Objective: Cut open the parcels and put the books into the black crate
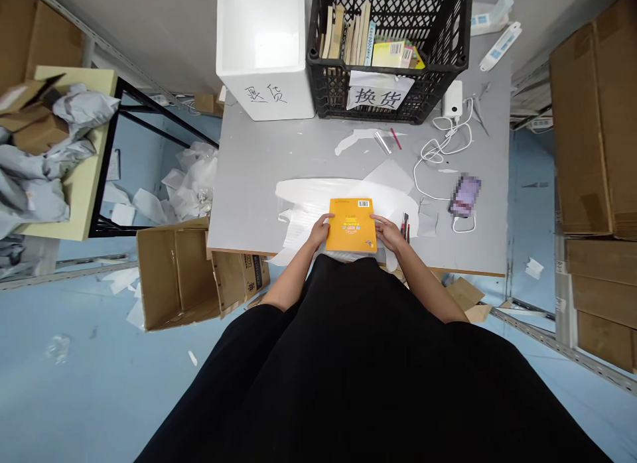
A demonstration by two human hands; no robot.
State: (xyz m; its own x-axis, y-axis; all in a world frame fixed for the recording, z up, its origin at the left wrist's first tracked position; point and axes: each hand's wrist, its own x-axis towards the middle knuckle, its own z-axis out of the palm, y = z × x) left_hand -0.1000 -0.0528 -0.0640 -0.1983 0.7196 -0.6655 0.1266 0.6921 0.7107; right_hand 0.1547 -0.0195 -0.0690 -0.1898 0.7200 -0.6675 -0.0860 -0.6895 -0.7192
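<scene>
An orange book (351,225) with a barcode at its upper right lies or is held flat near the front edge of the grey table. My left hand (320,230) grips its left edge, with the thumb side toward the cover. On the opposite edge, my right hand (387,231) holds the book too, some fingers reaching under or along its side. Beneath it spreads white wrapping sheet (308,196), crumpled and torn in places. Just right of my right hand lie red-and-black cutters or pens (406,225), whose exact kind I cannot make out.
At the back stand a white bin (261,95) and a black crate (388,105) holding books. A phone (465,195) with a white cable (438,151) lies at the right. An open cardboard box (174,277) sits on the floor at left, beside a shelf (79,211) of grey parcels.
</scene>
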